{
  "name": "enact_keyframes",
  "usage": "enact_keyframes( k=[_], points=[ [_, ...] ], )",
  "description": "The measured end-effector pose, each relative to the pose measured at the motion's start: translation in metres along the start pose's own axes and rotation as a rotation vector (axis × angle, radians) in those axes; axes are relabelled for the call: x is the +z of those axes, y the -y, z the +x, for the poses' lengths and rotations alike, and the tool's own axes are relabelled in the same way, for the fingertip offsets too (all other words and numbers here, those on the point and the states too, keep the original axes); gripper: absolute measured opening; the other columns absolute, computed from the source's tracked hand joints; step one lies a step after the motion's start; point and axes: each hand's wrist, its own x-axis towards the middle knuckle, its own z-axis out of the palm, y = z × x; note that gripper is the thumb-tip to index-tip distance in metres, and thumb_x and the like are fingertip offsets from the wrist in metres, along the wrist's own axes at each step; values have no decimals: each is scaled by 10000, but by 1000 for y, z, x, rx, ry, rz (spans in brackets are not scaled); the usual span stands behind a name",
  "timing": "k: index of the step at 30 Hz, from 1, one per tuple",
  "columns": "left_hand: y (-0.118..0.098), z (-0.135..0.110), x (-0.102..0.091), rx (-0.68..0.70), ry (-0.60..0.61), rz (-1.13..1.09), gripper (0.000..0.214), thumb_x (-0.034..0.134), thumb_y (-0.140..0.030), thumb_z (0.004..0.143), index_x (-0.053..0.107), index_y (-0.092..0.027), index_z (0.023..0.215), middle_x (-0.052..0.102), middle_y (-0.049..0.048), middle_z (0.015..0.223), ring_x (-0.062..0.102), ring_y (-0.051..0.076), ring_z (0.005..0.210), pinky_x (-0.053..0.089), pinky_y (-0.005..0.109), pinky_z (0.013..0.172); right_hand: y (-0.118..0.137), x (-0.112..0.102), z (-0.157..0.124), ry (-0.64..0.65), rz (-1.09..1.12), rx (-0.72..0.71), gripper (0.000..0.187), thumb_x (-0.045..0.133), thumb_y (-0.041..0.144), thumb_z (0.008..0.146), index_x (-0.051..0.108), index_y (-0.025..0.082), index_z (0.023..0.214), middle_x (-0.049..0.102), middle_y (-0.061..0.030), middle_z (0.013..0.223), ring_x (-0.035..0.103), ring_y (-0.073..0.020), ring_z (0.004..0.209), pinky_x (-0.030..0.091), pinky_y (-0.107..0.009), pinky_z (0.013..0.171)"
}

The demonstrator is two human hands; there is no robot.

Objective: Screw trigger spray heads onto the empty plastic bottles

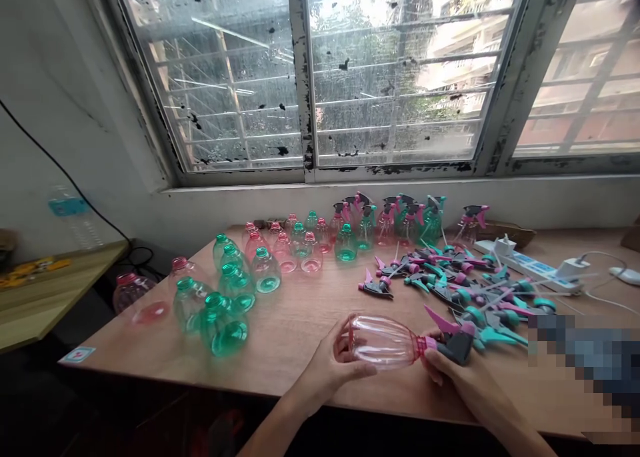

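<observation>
A clear pink spray bottle [383, 340] lies sideways in the air above the table's front edge, its neck toward the right. My left hand [334, 358] wraps round the bottle's base end. At the neck, my right hand [447, 367] is closed on the collar of a grey and pink trigger sprayer [457, 340], which sits against the bottle's mouth. Whether its thread is fully tightened I cannot tell. Just beyond the right hand spreads a pile of loose trigger sprayers [450, 277] in grey, pink and teal.
Open green bottles [233, 330] and pink bottles [285, 252] stand at the left and centre of the table [300, 304]. Several bottles with sprayers [407, 224] line the back. A power strip [530, 267] with cables lies at right, near a blurred dark patch [590, 350].
</observation>
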Motion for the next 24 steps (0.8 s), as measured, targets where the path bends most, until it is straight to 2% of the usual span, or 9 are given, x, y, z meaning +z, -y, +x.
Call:
enact_keyframes(
  k=[3,7,9,12,14,15,17,20,24],
  points=[
    [2,-1,-2,-10,27,-25,1075,923,-100,572,407,-365,1478,484,102,1475,561,305,1234,529,390,906,5,6,-3,-38,-18,34,444,780,574,750,637,180,897,545,36,548,476,-142,490,406,-268,470],
    [-4,-2,-1,-16,45,-17,1131,922,-112,585,326,-348,1518,442,128,1518,552,311,1264,503,429,967,2,6,-4,-41,-39,27,440,782,576,741,641,177,859,572,25,562,484,-137,495,400,-256,468],
    [-8,-1,2,-34,68,-34,1082,936,-183,598,357,-288,1506,484,144,1479,520,328,1311,445,464,1050,-1,4,-4,-45,-65,26,437,791,561,732,658,175,889,588,21,577,499,-144,504,415,-266,482],
    [-12,1,5,-14,106,-36,805,904,-290,676,525,-203,1380,584,154,1376,515,359,1323,395,493,1097,-6,2,-4,-71,-128,20,459,808,528,714,676,177,980,600,22,580,526,-167,521,434,-292,509],
    [-12,1,5,20,109,-14,714,903,-269,678,581,-189,1311,632,146,1305,550,365,1282,421,486,1073,-7,2,-4,-70,-135,17,463,803,519,721,673,176,1003,601,22,574,529,-173,527,436,-300,516],
    [-11,1,5,28,101,-2,746,912,-236,660,571,-202,1322,642,133,1282,565,356,1261,442,472,1052,-8,2,-4,-60,-119,16,459,800,519,726,668,175,999,599,22,573,525,-171,525,434,-298,514],
    [-7,-1,3,37,84,11,933,924,-166,618,467,-268,1426,628,99,1278,578,322,1231,483,429,1003,-8,3,-3,-32,-65,18,459,796,526,732,654,178,995,588,27,565,510,-160,511,426,-286,498],
    [-2,-4,-1,48,83,52,1126,882,-123,665,227,-379,1544,574,77,1338,600,262,1179,530,349,902,-8,4,-2,-2,9,22,466,795,546,734,634,191,990,576,34,573,484,-142,483,403,-266,470],
    [3,-5,-2,5,79,96,1187,857,-161,707,77,-418,1565,499,115,1427,677,144,845,556,261,668,-8,5,-1,-1,37,13,481,797,565,734,627,193,988,566,36,572,473,-133,475,396,-256,462]
  ],
)
